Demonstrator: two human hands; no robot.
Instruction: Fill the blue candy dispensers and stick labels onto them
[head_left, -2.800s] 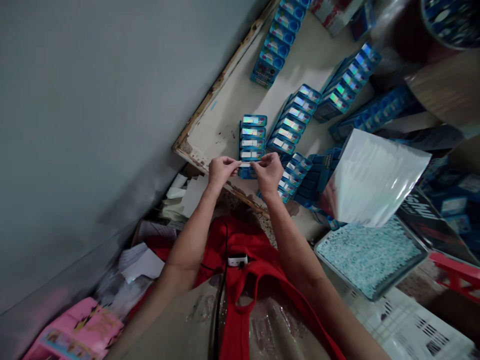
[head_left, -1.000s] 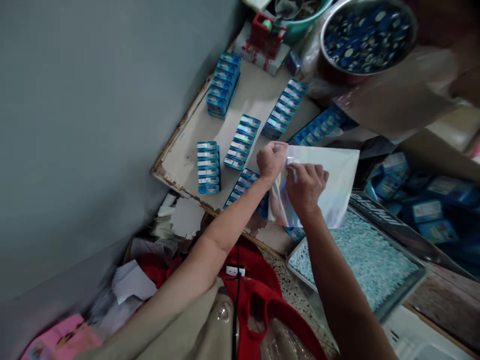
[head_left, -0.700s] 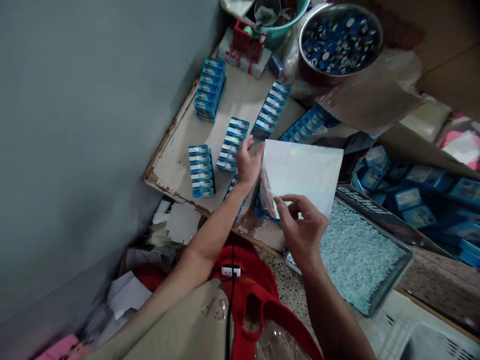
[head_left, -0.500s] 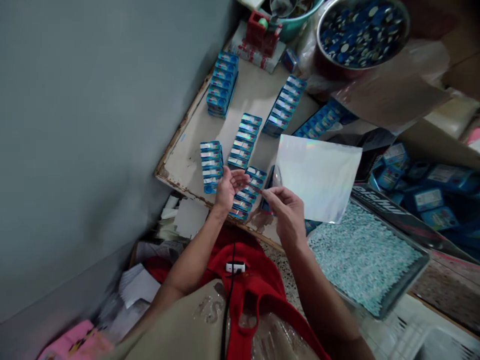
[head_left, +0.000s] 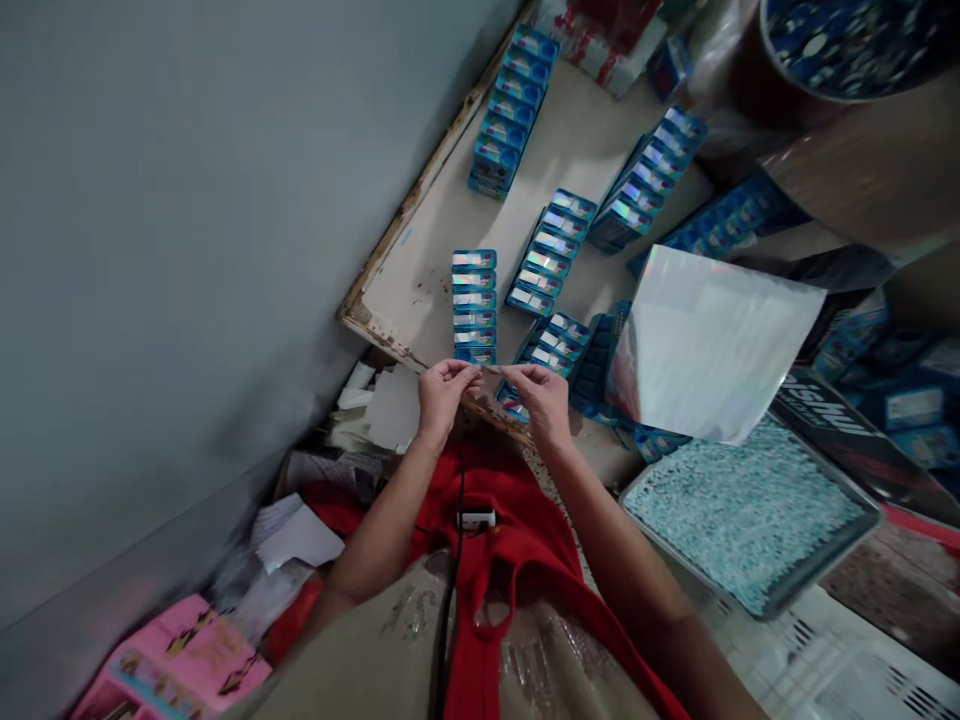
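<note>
A small, thin sticker (head_left: 491,370) is stretched between my fingertips, above the table's front edge. My left hand (head_left: 444,400) pinches its left end and my right hand (head_left: 546,400) its right end; most of it is hidden by the fingers. Just beyond my left hand stands a row of small blue boxes (head_left: 474,300), with shiny silvery labels on most of their tops. Another labelled row of blue boxes (head_left: 556,345) is partly behind my right hand. To the right of it lies a shiny silvery sheet (head_left: 712,345).
More rows of blue boxes (head_left: 551,250) stand on the table (head_left: 420,260). A tray of pale teal granules (head_left: 742,510) sits at the right. At the back right is a metal bowl (head_left: 847,95) of blue and silvery pieces. A grey wall (head_left: 187,250) rises at the left.
My left hand has gone from spread fingers to a pinch, and both hands now meet at the sticker. The view has shifted, so the table appears farther right and higher.
</note>
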